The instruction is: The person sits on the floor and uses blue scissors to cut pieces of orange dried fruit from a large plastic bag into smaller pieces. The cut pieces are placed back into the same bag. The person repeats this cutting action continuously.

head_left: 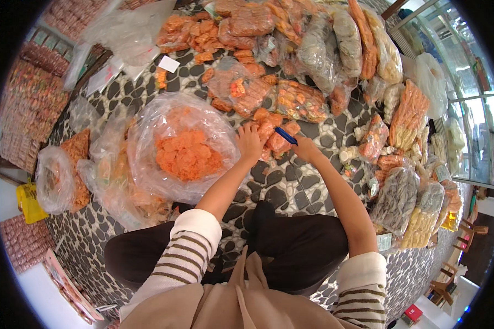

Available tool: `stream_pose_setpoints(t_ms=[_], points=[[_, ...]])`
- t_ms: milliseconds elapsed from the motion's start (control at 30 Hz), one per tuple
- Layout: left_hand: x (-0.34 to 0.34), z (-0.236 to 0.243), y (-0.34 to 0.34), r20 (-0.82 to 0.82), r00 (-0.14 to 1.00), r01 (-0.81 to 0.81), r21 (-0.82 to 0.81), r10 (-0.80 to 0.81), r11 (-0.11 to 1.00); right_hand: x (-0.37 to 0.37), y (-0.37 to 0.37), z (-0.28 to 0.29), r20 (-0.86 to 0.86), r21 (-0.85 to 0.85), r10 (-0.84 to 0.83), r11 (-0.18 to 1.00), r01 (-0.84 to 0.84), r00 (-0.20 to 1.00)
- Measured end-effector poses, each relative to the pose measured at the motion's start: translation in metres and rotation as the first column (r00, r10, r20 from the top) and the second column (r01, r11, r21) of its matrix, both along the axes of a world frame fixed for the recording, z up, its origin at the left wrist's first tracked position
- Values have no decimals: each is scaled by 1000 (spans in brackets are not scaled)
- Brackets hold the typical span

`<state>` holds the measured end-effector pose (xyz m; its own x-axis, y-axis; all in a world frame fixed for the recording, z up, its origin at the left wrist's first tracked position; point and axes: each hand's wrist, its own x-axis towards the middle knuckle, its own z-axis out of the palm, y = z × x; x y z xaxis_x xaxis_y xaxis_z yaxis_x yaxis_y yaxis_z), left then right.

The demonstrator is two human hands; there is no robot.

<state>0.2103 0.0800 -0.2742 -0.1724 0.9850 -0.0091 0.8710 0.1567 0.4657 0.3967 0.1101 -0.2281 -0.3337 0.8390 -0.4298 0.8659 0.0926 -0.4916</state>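
My right hand grips a slim blue tool, which looks like a stapler. Its far end lies over small clear packets of orange chips on the floor in front of me. At the left edge of these packets, my left hand has its fingers bent down onto one packet; the fingertips are partly hidden. Left of that hand stands a large open clear plastic bag, its rim spread wide. Loose orange chips are heaped inside it.
Beyond my hands lie filled snack bags and tall bundles of grey and orange packs. More bundles line the right side, near a glass cabinet. Packed shelves and a yellow bag are at left.
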Motion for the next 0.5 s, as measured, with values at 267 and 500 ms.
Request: stream_pose_setpoints(t_ms=[267, 500], points=[[-13, 1, 3, 439, 898, 7, 18, -14, 1000, -12, 7, 17, -77, 173, -186, 965, 197, 980], [-80, 96, 1, 864, 478, 151, 98, -159, 984, -64, 20, 91, -554, -162, -202, 978, 133, 808]])
